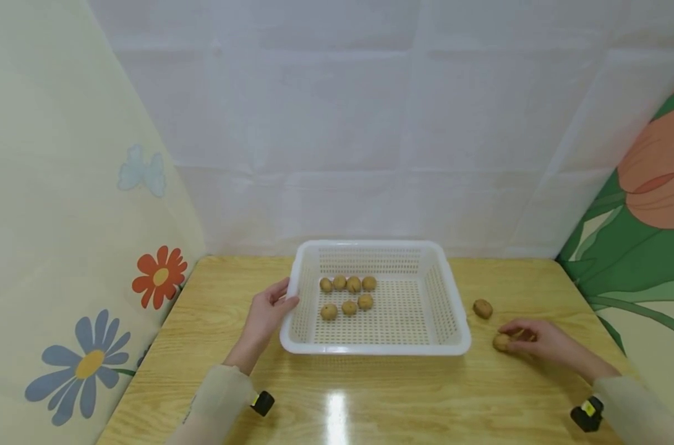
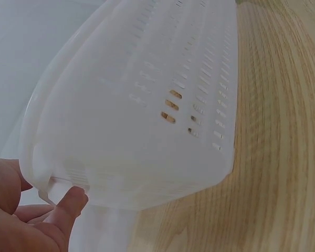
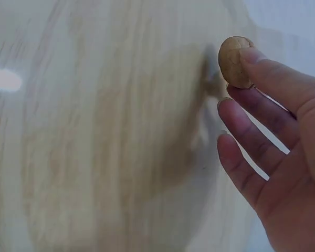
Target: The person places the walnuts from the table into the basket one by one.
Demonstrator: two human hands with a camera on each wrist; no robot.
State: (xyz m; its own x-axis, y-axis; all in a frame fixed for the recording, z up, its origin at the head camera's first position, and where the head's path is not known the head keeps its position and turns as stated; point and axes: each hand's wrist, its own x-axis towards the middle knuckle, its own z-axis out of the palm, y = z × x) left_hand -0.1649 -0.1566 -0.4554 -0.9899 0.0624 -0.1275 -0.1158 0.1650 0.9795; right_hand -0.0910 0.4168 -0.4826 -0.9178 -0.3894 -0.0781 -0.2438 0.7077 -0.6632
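Observation:
A white plastic basket (image 1: 376, 350) with slotted walls stands on the table. Several walnuts (image 1: 349, 307) lie on its floor toward the left, in two rough rows. My left hand (image 1: 266, 312) grips the basket's left rim, and the left wrist view shows the thumb and fingers (image 2: 68, 210) around that edge. To the right of the basket, my right hand (image 1: 543, 340) pinches a walnut (image 3: 234, 62) between thumb and fingertips, low over the table. Another walnut (image 1: 483, 308) lies on the table between the basket and this hand.
The wood-grain table (image 1: 404, 402) reaches back to a white cloth wall (image 1: 337, 123). Painted flower panels rise at the left (image 1: 64, 247) and right (image 1: 648, 259) edges. A black device (image 1: 587, 414) is worn on the right wrist.

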